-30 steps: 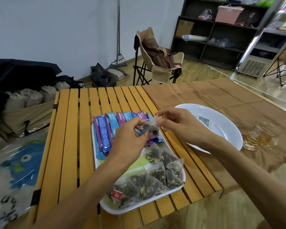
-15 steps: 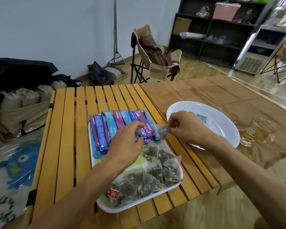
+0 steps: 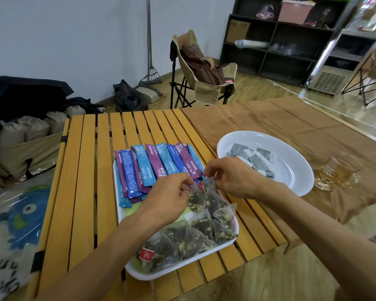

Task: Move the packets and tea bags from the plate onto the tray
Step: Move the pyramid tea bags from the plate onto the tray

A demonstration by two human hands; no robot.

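While both hands are bunched up over the middle of the tray (image 3: 126, 216), the thing that matters for the next move sits off to the right: the grey packets (image 3: 251, 158) are in the left half of the white plate (image 3: 295, 183), just past the right hand (image 3: 232, 178) and well apart from the left one. Right now the left hand (image 3: 169, 198) pinches the top corner of a tea bag (image 3: 196, 197) by its little red tag, fingers curled in, and the right hand pinches the top of the neighbouring bag, with both bags resting among the pile of pyramid bags (image 3: 193, 237) at the near end of the tray. The blue and purple stick packets (image 3: 154, 166) lie fanned along the far end, long axes running away from the person. So I'd say the tea bag part looks basically done and the grey packets are what's left. They lie flat and overlapping, long sides angled roughly toward the tray, so the right hand is clearly the nearer one for them: short reach right, then back left across the desk (image 3: 87, 192). The glass of tea (image 3: 336, 172) just beyond the plate is the one thing I'd watch.
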